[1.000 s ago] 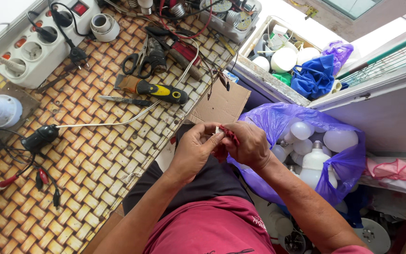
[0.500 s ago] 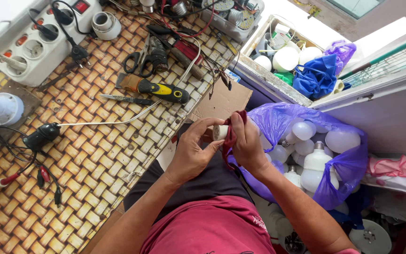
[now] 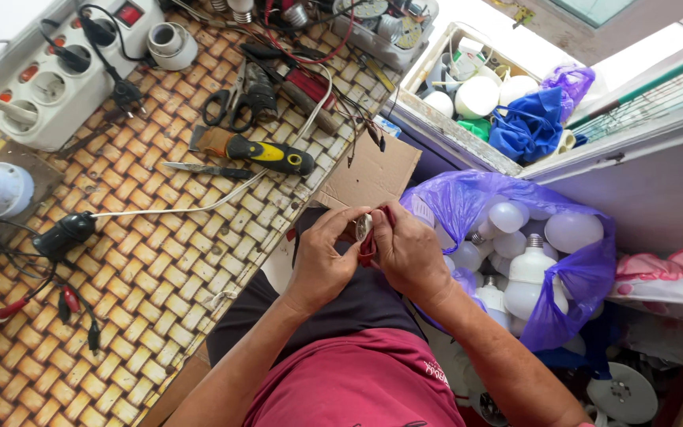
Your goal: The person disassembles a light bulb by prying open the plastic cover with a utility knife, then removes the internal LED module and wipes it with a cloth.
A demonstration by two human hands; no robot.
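Bulb base (image 3: 364,228) — small, round, metallic — sits pinched between both hands over the lap, its axis hidden by fingers. Left hand (image 3: 322,261) and right hand (image 3: 410,251) each close their grip on it, red tool (image 3: 370,247) tucked between — purple bag of bulbs (image 3: 586,273) just right, woven counter (image 3: 144,261) left.

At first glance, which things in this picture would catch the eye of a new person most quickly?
In the middle, the left hand and the right hand meet over a small round metal part, with a red-handled tool between them. Just right of them, a purple plastic bag lies open, full of white bulbs. To the left, the woven mat carries a yellow-and-black handled tool, black scissors and a white power strip.
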